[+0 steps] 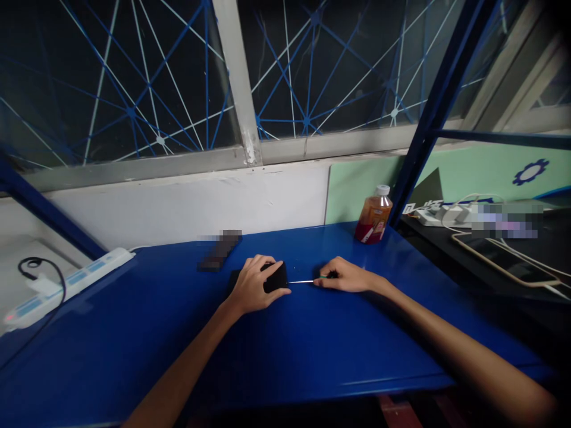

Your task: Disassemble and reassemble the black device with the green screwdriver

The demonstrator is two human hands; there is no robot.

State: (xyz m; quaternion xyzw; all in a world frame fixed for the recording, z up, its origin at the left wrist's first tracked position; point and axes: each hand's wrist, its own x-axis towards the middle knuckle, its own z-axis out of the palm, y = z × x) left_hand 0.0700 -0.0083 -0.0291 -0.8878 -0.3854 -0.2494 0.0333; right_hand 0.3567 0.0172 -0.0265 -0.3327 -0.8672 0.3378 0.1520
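My left hand (252,288) is closed over a dark, box-like object (277,277) on the blue table (267,356), thumb at its near side and fingers across its top. Much of that object is hidden under the palm, so its exact kind cannot be made out. To its right, my right hand (345,276) grips a thin screwdriver (301,282). The metal shaft points left and its tip meets the object's right side. Only a bit of green and black handle shows between the fingers.
Behind my left hand lies a dark, partly blurred flat object (222,251). A drink bottle (375,215) stands at the back right. A white power strip (71,288) with a black cable lies at the left. On the right-hand dark table rests a phone (504,258) among white cables.
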